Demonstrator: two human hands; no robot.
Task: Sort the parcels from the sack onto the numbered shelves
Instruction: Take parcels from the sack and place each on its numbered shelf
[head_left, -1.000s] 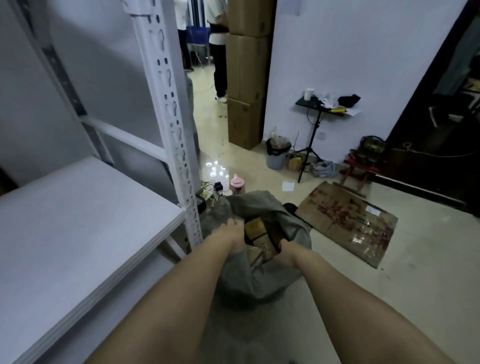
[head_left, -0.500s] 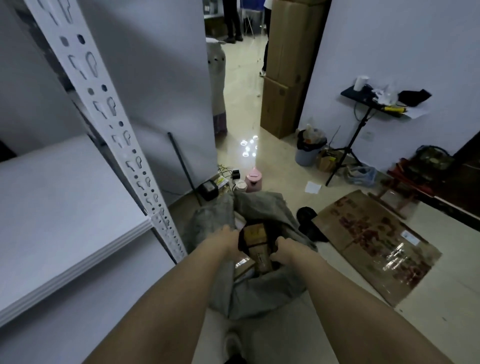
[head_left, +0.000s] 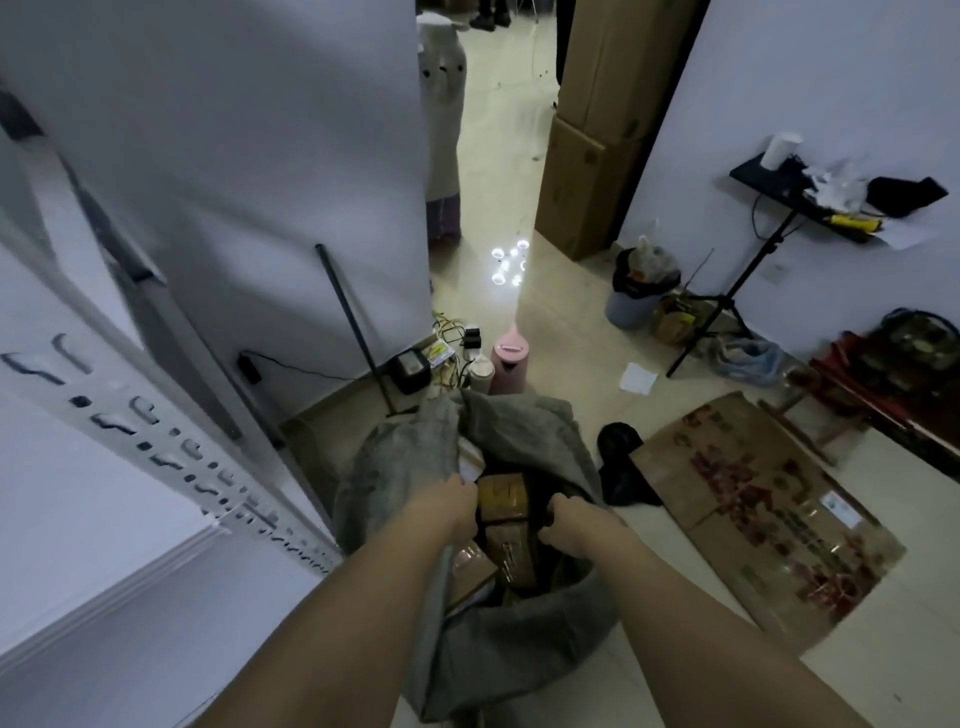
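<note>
We observe a grey fabric sack (head_left: 498, 618) standing open on the pale tiled floor (head_left: 571, 332), directly below the camera and just beside the white perforated steel shelf upright (head_left: 171, 452). Both forearms reach down into its mouth. The left hand (head_left: 451, 506) has its fingers curled over the left edge of the sack opening and grips the cloth. The right hand (head_left: 563, 525) is likewise curled, at the right edge of the opening; we cannot tell whether it holds the cloth or a parcel beneath. Inside the sack, between the two hands, lie several brown cardboard parcels (head_left: 501, 501), the uppermost taped and lying flat. A white shelf board (head_left: 104, 577) occupies the lower left. A flattened brown cardboard sheet (head_left: 769, 514) lies on the floor to the right of the sack, and a pink lidded container (head_left: 511, 358) stands beyond it.
</note>
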